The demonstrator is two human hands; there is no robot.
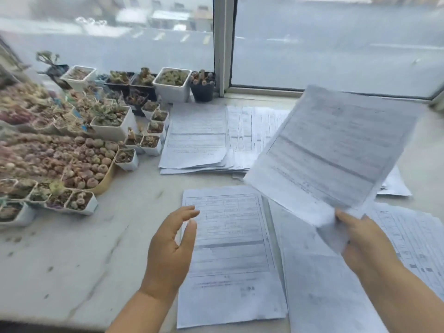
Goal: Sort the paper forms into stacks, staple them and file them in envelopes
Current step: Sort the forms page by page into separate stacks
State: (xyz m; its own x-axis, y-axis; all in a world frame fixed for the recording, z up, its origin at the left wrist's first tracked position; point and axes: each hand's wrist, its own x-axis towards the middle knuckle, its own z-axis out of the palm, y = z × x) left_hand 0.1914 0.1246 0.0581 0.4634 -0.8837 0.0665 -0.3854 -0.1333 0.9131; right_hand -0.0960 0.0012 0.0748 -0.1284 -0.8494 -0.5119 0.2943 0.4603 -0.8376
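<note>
My right hand [362, 239] pinches the lower corner of a printed form [336, 150] and holds it up, tilted, above the sill. My left hand [170, 246] hovers open, fingers straight, at the left edge of a near stack of forms [230, 260]. A second near stack [322, 284] lies beside it on the right, partly under my right arm. A thick, fanned pile of forms [199, 140] sits farther back near the window. More sheets [413, 236] spread out at the far right.
Many small pots of succulents [113, 121] crowd the left and back of the marble sill [72, 260]. A long tray of round plants [79, 162] lies at the left. The window frame [224, 44] rises behind the papers.
</note>
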